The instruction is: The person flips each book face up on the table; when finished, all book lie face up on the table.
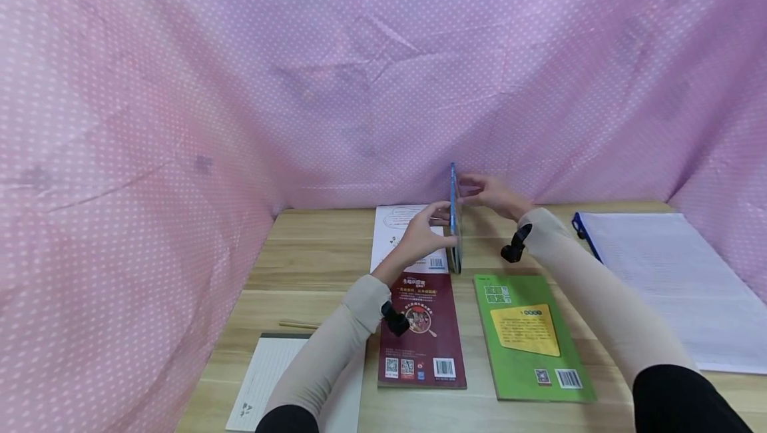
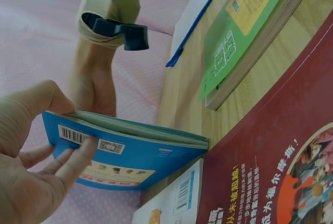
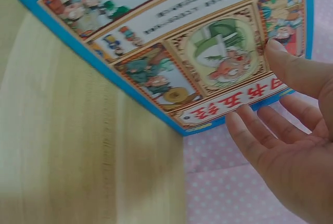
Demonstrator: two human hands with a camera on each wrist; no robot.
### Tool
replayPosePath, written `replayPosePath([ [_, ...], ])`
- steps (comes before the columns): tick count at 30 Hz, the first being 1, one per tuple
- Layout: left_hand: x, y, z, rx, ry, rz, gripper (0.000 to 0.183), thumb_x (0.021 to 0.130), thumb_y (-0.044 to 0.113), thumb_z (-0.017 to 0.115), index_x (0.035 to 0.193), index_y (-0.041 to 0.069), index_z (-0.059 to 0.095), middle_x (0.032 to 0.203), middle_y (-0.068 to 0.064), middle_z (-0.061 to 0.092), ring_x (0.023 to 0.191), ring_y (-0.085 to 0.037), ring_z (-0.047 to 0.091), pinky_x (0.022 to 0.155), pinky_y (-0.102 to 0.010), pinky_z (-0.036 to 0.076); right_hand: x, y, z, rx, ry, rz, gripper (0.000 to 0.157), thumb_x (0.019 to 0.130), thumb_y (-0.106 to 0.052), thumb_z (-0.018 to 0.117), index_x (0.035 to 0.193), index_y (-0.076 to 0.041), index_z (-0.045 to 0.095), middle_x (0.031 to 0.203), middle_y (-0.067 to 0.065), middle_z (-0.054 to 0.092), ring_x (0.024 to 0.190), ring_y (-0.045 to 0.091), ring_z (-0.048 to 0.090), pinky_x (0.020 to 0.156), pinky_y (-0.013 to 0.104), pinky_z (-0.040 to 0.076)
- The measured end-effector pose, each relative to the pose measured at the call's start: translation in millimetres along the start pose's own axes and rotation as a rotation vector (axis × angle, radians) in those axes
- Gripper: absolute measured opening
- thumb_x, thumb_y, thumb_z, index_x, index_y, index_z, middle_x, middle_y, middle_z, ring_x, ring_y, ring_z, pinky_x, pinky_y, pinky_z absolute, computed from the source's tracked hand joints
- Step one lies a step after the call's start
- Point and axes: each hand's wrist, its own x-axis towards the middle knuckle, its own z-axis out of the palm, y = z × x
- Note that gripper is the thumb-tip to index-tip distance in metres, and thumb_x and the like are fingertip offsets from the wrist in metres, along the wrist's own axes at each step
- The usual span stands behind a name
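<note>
A thin blue book [image 1: 453,220] stands upright near the back of the table, its edge toward me. My left hand [image 1: 422,236] holds it from the left: the left wrist view shows the thumb bent at the page edge and fingers on the blue back cover [image 2: 140,153] with its barcode. On the other side is my right hand [image 1: 494,196]. Its thumb [image 3: 278,52] touches the illustrated front cover [image 3: 218,52], while the other fingers lie extended and spread by the cover's edge.
A white book [image 1: 383,246] lies left of the upright one. Closer are a maroon book [image 1: 419,353] and a green book [image 1: 527,380]. A lined notepad [image 1: 263,366] and a thin stick [image 1: 296,324] lie at left, a white sheet stack [image 1: 671,286] at right. Pink dotted cloth [image 1: 359,120] hangs behind.
</note>
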Motion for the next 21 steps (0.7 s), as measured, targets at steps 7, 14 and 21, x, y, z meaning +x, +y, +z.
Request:
replayPosePath([
  [7,-2.2,2.0,-6.0,-0.029,0.013,-0.059,0.076,0.087,0.010,0.078,0.154,0.014,0.041,0.141,-0.014,0.055,0.131,-0.032,0.056,0.100,-0.039,0.057,3,9,12.9,0.000,-0.002,0.036,0.077,0.092,-0.005,0.073,0.157,-0.001,0.032,0.160,0.026,0.037,0.142,0.048,0.042,0.119,0.060,0.035],
  [14,-5.0,-1.0,-14.4,-0.104,-0.001,-0.059,0.073,0.090,0.003,0.074,0.154,0.010,0.041,0.140,-0.020,0.054,0.130,-0.037,0.057,0.094,-0.038,0.061,2,12,22.0,-0.014,-0.014,0.055,0.074,0.091,-0.005,0.073,0.155,-0.002,0.037,0.159,0.025,0.038,0.139,0.048,0.046,0.117,0.060,0.037],
  [21,-10.1,-3.2,-19.9,-0.143,-0.010,-0.082,0.071,0.092,-0.001,0.070,0.155,0.011,0.040,0.142,-0.022,0.052,0.131,-0.039,0.056,0.090,-0.036,0.062,3,18,27.3,-0.007,-0.032,0.083,0.077,0.090,-0.004,0.074,0.157,-0.005,0.035,0.163,0.023,0.033,0.141,0.048,0.045,0.118,0.061,0.036],
])
